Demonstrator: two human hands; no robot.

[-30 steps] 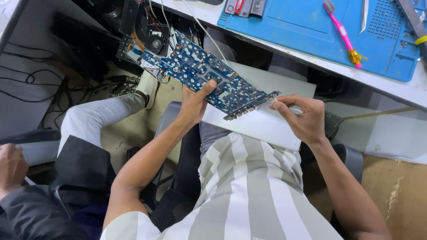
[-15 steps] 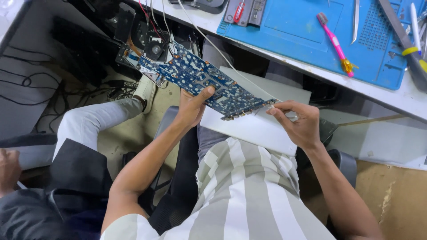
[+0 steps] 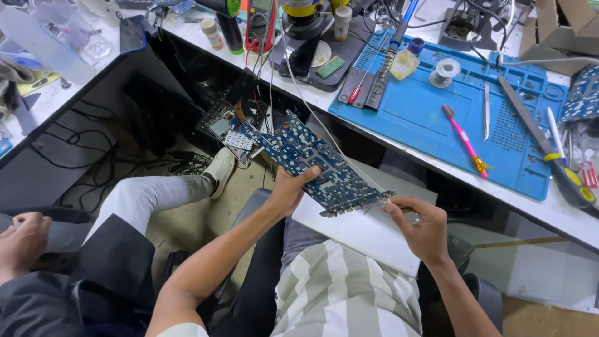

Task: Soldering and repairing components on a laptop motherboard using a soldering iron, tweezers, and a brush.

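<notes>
A long blue circuit board (image 3: 299, 156) hangs in the air over my lap, tilted down to the right. My left hand (image 3: 291, 188) grips its lower edge near the middle, thumb on top. At the board's right end my right hand (image 3: 419, 228) pinches a thin metal tool whose tip touches the board's connector edge. A white panel (image 3: 362, 231) rests on my lap under the board.
A blue work mat (image 3: 430, 118) on the white bench holds a pink brush (image 3: 465, 140), tweezers (image 3: 486, 111), a solder spool (image 3: 447, 70) and a yellow-handled screwdriver (image 3: 561, 168). Another person's legs (image 3: 150, 193) and hand (image 3: 22, 240) are at left. Cables lie on the floor.
My view has tipped upward, showing more of the bench and mat. Both hands and the board keep the same hold, sitting lower in the frame.
</notes>
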